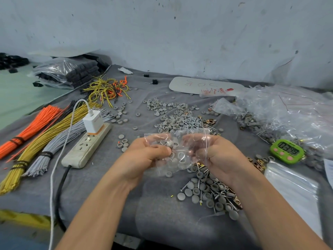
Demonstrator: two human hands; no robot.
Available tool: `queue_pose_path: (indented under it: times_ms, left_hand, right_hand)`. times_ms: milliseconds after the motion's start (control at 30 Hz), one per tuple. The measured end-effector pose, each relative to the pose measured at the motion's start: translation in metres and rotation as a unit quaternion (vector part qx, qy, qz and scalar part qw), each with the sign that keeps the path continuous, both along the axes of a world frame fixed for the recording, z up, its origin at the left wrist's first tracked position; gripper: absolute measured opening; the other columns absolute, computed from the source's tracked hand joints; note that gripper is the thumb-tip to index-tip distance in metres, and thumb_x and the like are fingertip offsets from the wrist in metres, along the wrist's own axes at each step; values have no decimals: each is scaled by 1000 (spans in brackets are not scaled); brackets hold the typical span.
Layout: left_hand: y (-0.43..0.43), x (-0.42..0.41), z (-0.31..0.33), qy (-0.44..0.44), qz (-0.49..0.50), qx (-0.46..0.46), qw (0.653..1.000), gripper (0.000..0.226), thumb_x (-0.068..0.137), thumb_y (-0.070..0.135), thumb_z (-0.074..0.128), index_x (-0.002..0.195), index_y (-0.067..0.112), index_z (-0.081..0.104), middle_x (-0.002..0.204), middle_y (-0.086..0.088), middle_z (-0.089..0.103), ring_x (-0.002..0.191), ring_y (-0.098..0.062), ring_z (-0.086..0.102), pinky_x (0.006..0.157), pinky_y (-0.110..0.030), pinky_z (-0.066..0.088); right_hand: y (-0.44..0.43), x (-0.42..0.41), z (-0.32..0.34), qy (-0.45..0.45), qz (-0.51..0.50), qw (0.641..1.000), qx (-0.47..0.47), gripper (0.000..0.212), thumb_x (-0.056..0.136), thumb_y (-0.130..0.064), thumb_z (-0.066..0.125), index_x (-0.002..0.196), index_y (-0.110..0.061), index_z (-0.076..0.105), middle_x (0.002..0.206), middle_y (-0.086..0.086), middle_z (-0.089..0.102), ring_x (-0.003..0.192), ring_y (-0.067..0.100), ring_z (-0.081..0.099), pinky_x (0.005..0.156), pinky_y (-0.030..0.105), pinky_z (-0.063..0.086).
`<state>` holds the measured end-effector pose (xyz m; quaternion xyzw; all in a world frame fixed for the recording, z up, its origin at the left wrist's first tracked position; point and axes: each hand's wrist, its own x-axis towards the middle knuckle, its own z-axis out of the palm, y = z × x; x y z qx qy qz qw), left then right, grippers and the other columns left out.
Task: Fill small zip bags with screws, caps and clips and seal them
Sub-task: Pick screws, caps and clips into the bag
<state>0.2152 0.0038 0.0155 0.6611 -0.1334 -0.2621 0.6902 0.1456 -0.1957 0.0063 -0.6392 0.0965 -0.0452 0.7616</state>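
1. The left hand (pixel 144 156) and right hand (pixel 219 156), fingers curled, each pinch a side of 1 clear zip bag (pixel 173 141).
2. Grey caps (pixel 181 156) sit inside it.
3. Loose screws (pixel 193 121) lie beyond on the cloth (pixel 162 222), with a green timer (pixel 286 151) to the right.

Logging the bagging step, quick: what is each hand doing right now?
Left hand: pinches the small clear plastic zip bag holding grey round caps.
Right hand: grips the same bag's other side.
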Motion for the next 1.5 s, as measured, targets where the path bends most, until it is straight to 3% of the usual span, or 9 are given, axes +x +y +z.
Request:
queue_pose_path:
  times_ms: [400, 600, 733, 867, 1000, 1067, 1167, 1300, 1500]
  left_hand:
    - [-6, -2, 3, 22, 20, 20, 999, 38, 90, -9, 60, 118, 13, 73, 85, -10, 78, 47, -2, 59, 43, -12, 41]
    - [-7, -7, 4, 21, 16, 30, 999, 39, 90, -6, 59, 122, 13, 71, 106, -15, 78, 84, -17, 73, 64, -22, 55]
    - [-5, -9, 6, -190, 107, 44, 975, 68, 76, 16, 83, 134, 45, 60, 128, 21, 67, 104, -1, 67, 78, -14, 54]
    - [-9, -21, 13, -459, 37, 144, 876, 96, 49, 42, 85, 138, 54, 51, 145, 37, 43, 136, 18, 35, 116, -24, 30]
    - [-26, -27, 5, -523, 108, 239, 811, 83, 57, 34, 88, 134, 38, 59, 120, 22, 62, 116, 1, 56, 126, -31, 11]
    - [-25, -25, 5, -503, 148, 247, 815, 65, 63, 27, 88, 123, 37, 64, 111, 19, 65, 105, -4, 56, 119, -32, 29]
    - [-18, -20, 8, -375, 186, 222, 880, 48, 69, 20, 89, 104, 41, 63, 95, 20, 68, 88, -6, 60, 79, -21, 47]
    - [-2, 3, 13, -87, 189, -79, 975, 51, 67, 6, 84, 112, 23, 69, 92, 15, 76, 84, -3, 70, 73, -29, 48]
    - [-9, 1, 12, -297, 301, -25, 906, 43, 75, 2, 83, 111, 20, 65, 110, 4, 68, 98, -13, 68, 81, -29, 57]
  right_hand:
    - [0, -7, 7, 9, -19, 1000, 18, 63, 73, 33, 38, 78, -12, 83, 93, 3, 79, 63, 12, 67, 54, 22, 53]
    - [0, -5, 6, 3, -18, 998, 61, 60, 75, 33, 38, 83, -7, 83, 96, 8, 79, 61, 13, 66, 51, 24, 53]
    - [8, -1, 7, 3, -17, 997, 76, 51, 85, 27, 42, 91, -5, 81, 104, 13, 78, 75, 21, 73, 65, 35, 62]
    - [24, 3, 12, -24, 6, 997, 79, 35, 96, 12, 53, 99, -9, 81, 105, 18, 78, 90, 26, 76, 73, 35, 61]
    - [33, -2, 13, -64, 23, 995, -77, 18, 82, -2, 76, 99, -9, 81, 97, 29, 74, 80, 29, 67, 74, 42, 53]
    - [30, -5, 16, -64, 9, 993, -103, 14, 84, -2, 75, 93, -11, 83, 94, 20, 77, 83, 24, 70, 77, 39, 55]
    - [10, -10, 23, -21, -95, 993, -67, 21, 89, -9, 72, 82, -25, 84, 94, -4, 80, 94, 14, 72, 78, 30, 54]
    - [-16, -11, 13, 106, -215, 906, -349, 28, 89, -17, 71, 72, -37, 81, 83, -19, 77, 67, 1, 67, 60, 22, 49]
    - [-14, -9, 6, 156, -118, 831, -521, 32, 88, -6, 67, 90, -36, 78, 111, -6, 76, 89, 17, 71, 83, 33, 59]
